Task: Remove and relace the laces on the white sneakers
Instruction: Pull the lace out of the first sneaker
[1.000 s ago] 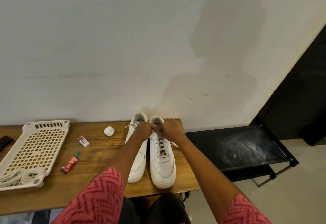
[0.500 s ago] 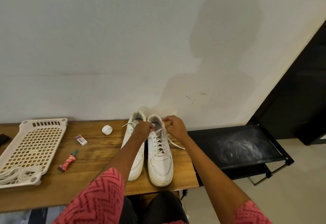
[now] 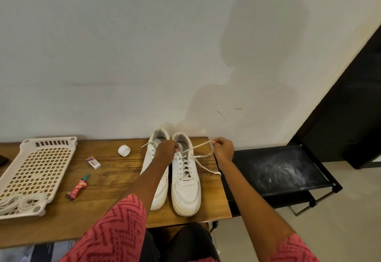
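Near the tabletop's (image 3: 115, 181) left edge: a cream perforated tray (image 3: 39, 171), long axis running from the near edge toward the far edge, with loose white laces (image 3: 18, 203) bundled in its near end. Just right of the tray: a small red tube (image 3: 78, 187), a white eraser (image 3: 93, 163), and a white tape roll (image 3: 124, 150) close to the far edge. Toward the right edge: two white sneakers side by side, long axes running near to far, toes pointing at the near edge, heels at the far edge by the wall (image 3: 144, 55). Left sneaker (image 3: 157, 189) partly covered by the left forearm, a lace end trailing off to its left. Left hand (image 3: 166, 152) curled over the collar area between the shoes, fingers hidden; cannot tell what is gripped. Right sneaker (image 3: 186, 191) laced through its eyelets. Right hand (image 3: 223, 148) beyond the right edge, pinching the lace (image 3: 201, 159) drawn out from the top eyelets. Wooden tabletop against a pale stained wall. Further right: a black rack (image 3: 278, 171) with a dusty top, a dark doorway, light floor.
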Demonstrator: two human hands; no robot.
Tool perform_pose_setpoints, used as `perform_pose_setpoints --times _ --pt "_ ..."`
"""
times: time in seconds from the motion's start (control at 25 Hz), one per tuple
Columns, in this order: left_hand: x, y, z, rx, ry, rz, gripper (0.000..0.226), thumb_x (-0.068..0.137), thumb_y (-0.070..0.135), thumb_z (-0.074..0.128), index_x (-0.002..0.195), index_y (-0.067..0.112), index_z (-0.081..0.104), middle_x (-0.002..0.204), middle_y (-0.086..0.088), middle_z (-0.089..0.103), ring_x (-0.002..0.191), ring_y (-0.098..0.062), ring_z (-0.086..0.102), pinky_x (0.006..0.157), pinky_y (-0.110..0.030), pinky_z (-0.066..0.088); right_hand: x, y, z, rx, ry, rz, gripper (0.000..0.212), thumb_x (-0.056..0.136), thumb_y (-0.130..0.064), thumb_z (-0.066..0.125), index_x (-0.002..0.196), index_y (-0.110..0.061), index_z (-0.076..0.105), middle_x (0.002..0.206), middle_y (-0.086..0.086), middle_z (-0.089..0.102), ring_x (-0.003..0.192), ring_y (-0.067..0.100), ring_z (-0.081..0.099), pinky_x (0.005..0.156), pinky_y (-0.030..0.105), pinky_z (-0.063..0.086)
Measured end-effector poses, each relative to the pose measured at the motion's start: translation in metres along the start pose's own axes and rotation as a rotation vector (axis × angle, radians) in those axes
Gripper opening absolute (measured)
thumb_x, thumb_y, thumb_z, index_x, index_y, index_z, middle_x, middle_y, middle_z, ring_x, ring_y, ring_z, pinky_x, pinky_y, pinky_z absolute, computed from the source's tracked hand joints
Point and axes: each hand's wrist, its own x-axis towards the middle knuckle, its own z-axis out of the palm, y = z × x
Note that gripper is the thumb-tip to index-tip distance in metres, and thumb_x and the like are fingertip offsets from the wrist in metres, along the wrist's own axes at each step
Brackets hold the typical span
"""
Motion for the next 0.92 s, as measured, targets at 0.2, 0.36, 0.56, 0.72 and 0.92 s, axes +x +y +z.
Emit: perform_pose_setpoints --times 0.2,0.36,0.56,0.72,0.92 --pt "0.005 0.002 -0.001 0.011 -0.001 -0.009 0.021 0.093 0.006 0.049 0.101 0.002 0.068 0.097 -0.016 0.066 0.089 -0.028 0.062 0.077 -0.030 0.052 -0.001 -0.004 0.001 -0.438 -0.213 -0.285 0.030 0.086 -0.011 0.062 0.116 -0.010 0.066 0.115 0.007 0.065 0.110 0.024 0.054 0.087 0.033 0.048" --pt "0.004 0.001 -0.004 0.006 -0.022 0.016 0.021 0.092 0.005 0.051 0.104 0.000 0.068 0.098 -0.017 0.066 0.092 -0.031 0.063 0.076 -0.030 0.049 -0.012 -0.032 0.041 -0.741 -0.491 -0.670 0.028 0.092 -0.014 0.053 0.117 -0.015 0.066 0.108 0.011 0.067 0.103 0.027 0.056 0.081 0.030 0.043" --pt "0.005 -0.003 -0.005 0.015 -0.036 0.065 0.019 0.087 0.002 0.057 0.099 0.002 0.072 0.097 -0.022 0.067 0.094 -0.035 0.062 0.084 -0.039 0.048 -0.012 -0.029 0.049 -0.915 -0.593 -0.634 0.027 0.093 -0.011 0.050 0.112 -0.011 0.068 0.112 0.011 0.066 0.112 0.029 0.051 0.085 0.032 0.043" --pt "0.005 -0.005 -0.003 -0.043 -0.044 0.040 0.021 0.086 -0.005 0.053 0.095 -0.001 0.071 0.093 -0.026 0.067 0.092 -0.042 0.061 0.080 -0.044 0.049 -0.010 -0.042 0.053 -1.028 -0.697 -0.598 0.026 0.094 -0.015 0.050 0.116 -0.006 0.062 0.112 0.011 0.065 0.104 0.026 0.056 0.082 0.028 0.042" --pt "0.001 -0.005 -0.004 0.029 -0.030 0.042 0.021 0.090 0.001 0.053 0.101 0.006 0.070 0.093 -0.016 0.067 0.080 -0.024 0.059 0.067 -0.027 0.042 -0.009 -0.027 0.060 -0.576 -0.418 -0.327 0.017 0.088 -0.010 0.059 0.091 0.001 0.071 0.091 0.016 0.070 0.065 0.015 0.055 0.051 0.014 0.031"
